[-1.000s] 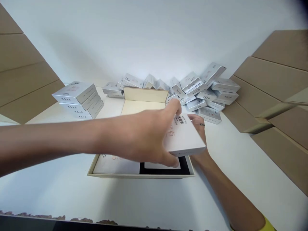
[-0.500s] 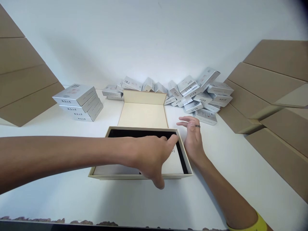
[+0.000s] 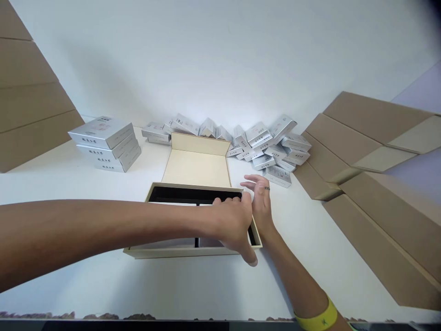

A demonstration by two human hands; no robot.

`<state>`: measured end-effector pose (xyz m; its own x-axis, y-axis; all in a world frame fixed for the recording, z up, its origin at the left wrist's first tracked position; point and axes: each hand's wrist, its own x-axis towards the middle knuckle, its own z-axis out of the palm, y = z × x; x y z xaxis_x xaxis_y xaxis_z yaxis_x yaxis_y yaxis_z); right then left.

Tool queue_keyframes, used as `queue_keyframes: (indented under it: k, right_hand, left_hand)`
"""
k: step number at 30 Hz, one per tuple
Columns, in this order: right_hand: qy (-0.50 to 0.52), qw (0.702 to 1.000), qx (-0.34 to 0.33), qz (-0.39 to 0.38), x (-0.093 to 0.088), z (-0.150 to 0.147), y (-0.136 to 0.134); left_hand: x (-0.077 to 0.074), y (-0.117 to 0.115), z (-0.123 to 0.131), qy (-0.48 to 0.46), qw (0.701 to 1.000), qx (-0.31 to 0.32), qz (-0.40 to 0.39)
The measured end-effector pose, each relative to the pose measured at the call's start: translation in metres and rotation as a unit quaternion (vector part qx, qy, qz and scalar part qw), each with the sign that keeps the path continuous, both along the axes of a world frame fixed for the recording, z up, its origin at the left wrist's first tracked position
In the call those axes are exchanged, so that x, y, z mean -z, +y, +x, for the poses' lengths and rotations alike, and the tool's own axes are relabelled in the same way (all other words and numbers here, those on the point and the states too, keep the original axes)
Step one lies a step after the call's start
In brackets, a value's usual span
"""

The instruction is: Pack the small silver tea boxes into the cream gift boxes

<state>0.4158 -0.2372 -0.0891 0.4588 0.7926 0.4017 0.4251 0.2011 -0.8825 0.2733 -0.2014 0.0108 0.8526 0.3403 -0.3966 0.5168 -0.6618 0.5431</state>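
A cream gift box (image 3: 165, 253) with a black-lined inside sits in front of me, its lid (image 3: 198, 166) folded back away from me. White flat pieces (image 3: 175, 244) lie inside, parted by a black divider. My left hand (image 3: 236, 226) reaches across the box and lies spread over its right compartment. Its fingertips are partly hidden inside, and its thumb sticks out over the front rim. Against the outer right wall stands my right hand (image 3: 262, 204), fingers loosely bent and apart, with a ring on one finger and nothing in it.
Silver-white cartons are stacked (image 3: 103, 142) at the left. A loose heap of similar cartons (image 3: 272, 142) lies behind the box to the right, with several more (image 3: 186, 124) behind the lid. Brown cardboard boxes (image 3: 31, 96) flank the left side, others (image 3: 375, 207) the right.
My left hand has shifted right, toward the box's right wall, and its thumb now hangs past the front right rim. My right hand stays beside that wall. The view has turned slightly.
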Motion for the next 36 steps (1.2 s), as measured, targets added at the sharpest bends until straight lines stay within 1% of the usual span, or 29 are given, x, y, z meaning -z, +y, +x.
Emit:
queue_keyframes:
  k: [2, 3, 5, 6, 7, 8, 9, 10, 11, 12, 13, 14, 15, 18, 20, 23, 25, 26, 28, 32, 34, 36]
  right_hand:
    - [-0.005, 1.000, 0.004, 0.029, -0.006, 0.006, -0.001]
    - [-0.007, 0.999, 0.006, 0.050, -0.013, 0.010, -0.003]
    - [-0.007, 0.996, -0.007, 0.091, -0.033, 0.014, -0.010]
    - [-0.018, 0.994, -0.035, 0.103, -0.047, 0.014, -0.015]
    - [-0.045, 0.991, -0.079, 0.096, -0.062, 0.011, -0.021]
    - [-0.087, 0.985, -0.135, 0.064, -0.077, 0.006, -0.027]
    - [-0.144, 0.970, -0.198, 0.004, -0.091, -0.001, -0.032]
    - [-0.207, 0.941, -0.257, -0.079, -0.103, -0.009, -0.036]
    - [-0.267, 0.898, -0.307, -0.167, -0.113, -0.019, -0.039]
    - [-0.314, 0.850, -0.341, -0.248, -0.119, -0.029, -0.039]
    - [-0.347, 0.806, -0.364, -0.311, -0.123, -0.038, -0.038]
    - [-0.369, 0.774, -0.376, -0.352, -0.124, -0.046, -0.036]
    - [-0.384, 0.754, -0.377, -0.376, -0.123, -0.053, -0.033]
    - [-0.430, 0.723, -0.364, -0.400, -0.115, -0.062, -0.022]
    - [-0.480, 0.691, -0.361, -0.403, -0.112, -0.064, -0.016]
    - [-0.526, 0.642, -0.365, -0.422, -0.112, -0.067, -0.011]
    - [-0.535, 0.622, -0.374, -0.433, -0.114, -0.070, -0.009]
    - [-0.535, 0.617, -0.378, -0.435, -0.115, -0.071, -0.008]
    - [-0.533, 0.618, -0.379, -0.436, -0.115, -0.073, -0.006]
    - [-0.525, 0.636, -0.375, -0.425, -0.112, -0.073, -0.007]
    - [-0.527, 0.643, -0.368, -0.416, -0.111, -0.073, -0.010]
    - [-0.530, 0.650, -0.358, -0.411, -0.112, -0.075, -0.013]
  left_hand:
    - [-0.005, 0.003, -0.013, -0.041, 0.999, 0.001, -0.017]
    - [-0.009, 0.004, -0.023, -0.064, 0.998, 0.003, -0.011]
    - [-0.015, 0.006, -0.047, -0.092, 0.995, 0.004, 0.040]
    - [-0.018, 0.006, -0.059, -0.089, 0.993, 0.003, 0.076]
    - [-0.019, 0.006, -0.070, -0.073, 0.992, 0.000, 0.107]
    - [-0.019, 0.006, -0.080, -0.048, 0.991, -0.007, 0.126]
    - [-0.018, 0.006, -0.088, -0.016, 0.991, -0.014, 0.134]
    - [-0.016, 0.005, -0.094, 0.019, 0.990, -0.018, 0.139]
    - [-0.014, 0.006, -0.099, 0.050, 0.988, -0.023, 0.142]
    - [-0.012, 0.006, -0.102, 0.074, 0.986, -0.029, 0.145]
    - [-0.010, 0.007, -0.103, 0.083, 0.985, -0.033, 0.145]
    - [-0.009, 0.008, -0.105, 0.079, 0.986, -0.035, 0.141]
    - [-0.007, 0.010, -0.105, 0.069, 0.988, -0.036, 0.133]
    - [-0.006, 0.014, -0.106, 0.047, 0.993, -0.035, 0.103]
    - [-0.005, 0.018, -0.107, 0.050, 0.993, -0.023, 0.106]
    - [-0.005, 0.022, -0.105, 0.066, 0.992, 0.004, 0.111]
    - [-0.006, 0.024, -0.102, 0.090, 0.990, 0.016, 0.109]
    - [-0.006, 0.024, -0.100, 0.102, 0.988, 0.024, 0.109]
    - [-0.009, 0.025, -0.095, 0.122, 0.984, 0.048, 0.119]
    - [-0.015, 0.026, -0.084, 0.171, 0.973, 0.075, 0.139]
    - [-0.016, 0.028, -0.080, 0.194, 0.968, 0.077, 0.140]
    - [-0.015, 0.030, -0.078, 0.197, 0.968, 0.084, 0.134]
